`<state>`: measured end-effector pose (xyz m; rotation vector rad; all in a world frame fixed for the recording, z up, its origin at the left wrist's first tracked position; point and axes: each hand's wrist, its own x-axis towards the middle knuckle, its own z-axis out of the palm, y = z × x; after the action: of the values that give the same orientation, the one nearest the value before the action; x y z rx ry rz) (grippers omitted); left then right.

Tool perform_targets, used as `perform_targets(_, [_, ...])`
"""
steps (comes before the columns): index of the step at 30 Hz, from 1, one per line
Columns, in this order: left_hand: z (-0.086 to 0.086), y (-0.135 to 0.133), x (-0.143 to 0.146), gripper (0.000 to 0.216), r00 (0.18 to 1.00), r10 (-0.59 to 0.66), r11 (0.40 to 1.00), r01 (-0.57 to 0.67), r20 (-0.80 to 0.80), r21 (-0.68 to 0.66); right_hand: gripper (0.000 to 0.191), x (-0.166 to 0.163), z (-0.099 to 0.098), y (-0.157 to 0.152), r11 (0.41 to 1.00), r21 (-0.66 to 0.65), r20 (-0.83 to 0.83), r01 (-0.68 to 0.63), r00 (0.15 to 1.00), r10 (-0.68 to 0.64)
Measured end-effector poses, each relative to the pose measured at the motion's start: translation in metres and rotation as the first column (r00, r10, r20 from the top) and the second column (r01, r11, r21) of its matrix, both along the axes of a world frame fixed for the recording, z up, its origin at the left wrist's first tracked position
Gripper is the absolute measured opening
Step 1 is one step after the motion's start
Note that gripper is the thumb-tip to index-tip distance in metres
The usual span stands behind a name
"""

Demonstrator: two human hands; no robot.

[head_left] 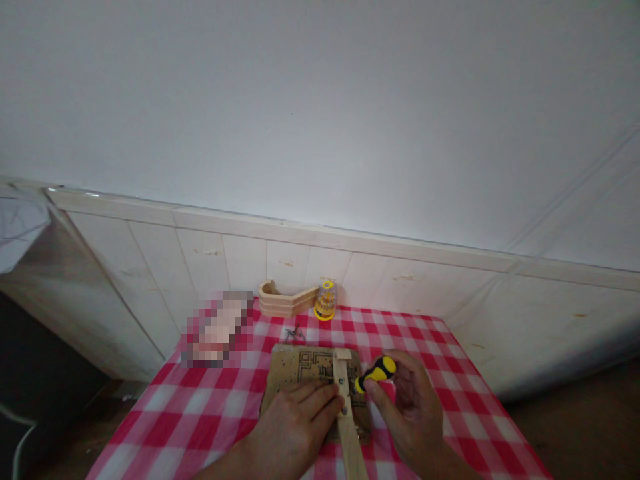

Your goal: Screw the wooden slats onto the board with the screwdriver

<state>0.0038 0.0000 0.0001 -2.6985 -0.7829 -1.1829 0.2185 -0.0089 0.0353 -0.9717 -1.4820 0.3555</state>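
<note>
A pale wooden strip (351,437) with dark screws in it lies over a brown board with printed black lines (285,367). My left hand (295,423) is over the board, its fingers together and their tips pressed on the strip's left side; the thumb is hidden. To the right of the strip, my right hand (413,410) is closed around a yellow and black screwdriver (377,375). The screwdriver is tilted, its yellow end up to the right; its tip does not show. Between the board and the wall sits a small heap of dark screws or similar metal pieces (295,333).
A red and white checked cloth (470,393) covers the table, whose back edge meets a white panelled wall (380,280). At the back stand a curved wooden piece (285,303) and a clear, yellow-based bit holder (325,301). A blurred-out object (220,330) lies back left.
</note>
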Motion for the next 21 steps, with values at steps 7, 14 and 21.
perform_targets(7, [0.0021,0.001,0.0011,0.034,1.0,-0.017,1.0,0.017,0.007,-0.002,0.041,-0.0001,0.003,-0.0089,0.994,-0.035,0.016,-0.107,0.994,0.107])
perform_targets(14, [0.0026,-0.0003,-0.0011,0.034,1.0,-0.014,1.0,0.014,-0.02,-0.018,0.043,-0.0018,0.0027,-0.0097,0.986,-0.036,0.038,-0.16,0.986,0.161])
perform_targets(21, [0.0042,0.0,-0.0012,0.032,0.999,-0.024,0.999,0.023,-0.032,-0.031,0.055,0.0032,0.002,-0.0111,0.979,-0.037,0.147,-0.2,0.968,0.203])
